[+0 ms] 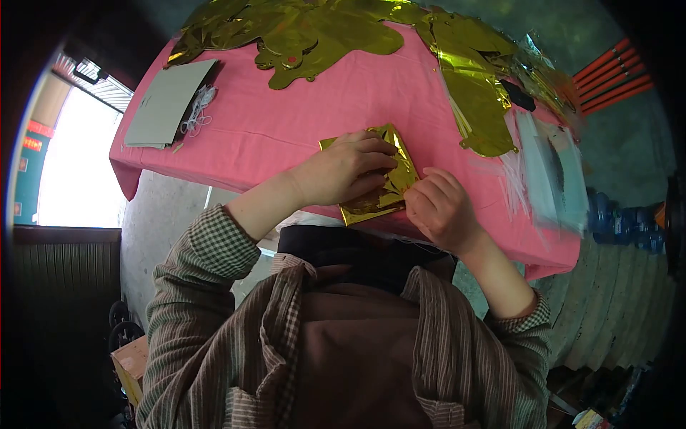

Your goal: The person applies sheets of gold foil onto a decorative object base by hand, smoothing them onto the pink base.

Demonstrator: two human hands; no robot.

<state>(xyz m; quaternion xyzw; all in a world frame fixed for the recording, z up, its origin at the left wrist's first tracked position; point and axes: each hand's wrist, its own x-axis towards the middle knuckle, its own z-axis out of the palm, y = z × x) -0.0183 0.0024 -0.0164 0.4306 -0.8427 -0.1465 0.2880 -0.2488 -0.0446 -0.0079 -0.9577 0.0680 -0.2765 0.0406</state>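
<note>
Lying under left hand (341,171) fingers, touching right hand (441,209): gold foil (368,209).

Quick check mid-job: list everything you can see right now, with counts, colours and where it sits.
tablecloth: one, pink, covering the table
folded foil: one, gold, near edge, under both hands
foil shapes: a pile, gold, far side, running to the right
card: a few sheets, grey, left end
string: one bundle, white, beside the card
plastic bags: a stack, clear, right end
rods: several, orange-red, beyond the table, right
left hand: one, on top of the folded foil
right hand: one, fingers curled at its right edge
</note>
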